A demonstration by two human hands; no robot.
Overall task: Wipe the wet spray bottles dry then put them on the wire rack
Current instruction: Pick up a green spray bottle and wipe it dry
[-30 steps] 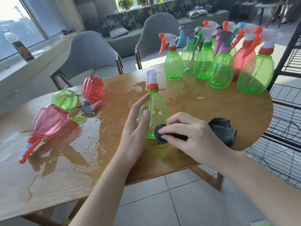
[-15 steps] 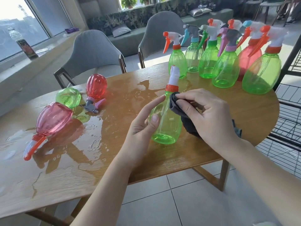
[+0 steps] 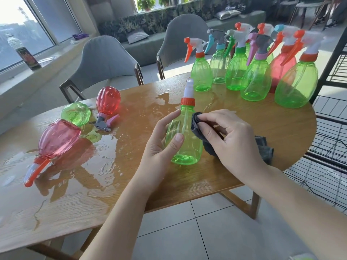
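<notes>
A: Biggest first — the wooden table (image 3: 281, 132), wet with puddles across its left and middle. What sits at your right?

B: The black wire rack (image 3: 330, 139), just off the table's right edge. Two grey chairs (image 3: 105, 61) stand behind the table.

A: And the bottles?

B: A cluster of upright spray bottles (image 3: 255, 72) stands at the far right of the table, mostly green, one red. Three more lie on their sides in the wet patch at left: a pink bottle (image 3: 56, 137), a small green one (image 3: 76, 113), a red one (image 3: 108, 99).

A: Your hands?

B: Your left hand (image 3: 161, 145) curls round the green spray bottle (image 3: 185, 139), thumb across its front, holding it upright near the table's near edge — I can't tell if its base touches the wood. Your right hand (image 3: 231, 139) pinches a dark grey cloth (image 3: 202, 136) against the bottle's right shoulder.
</notes>
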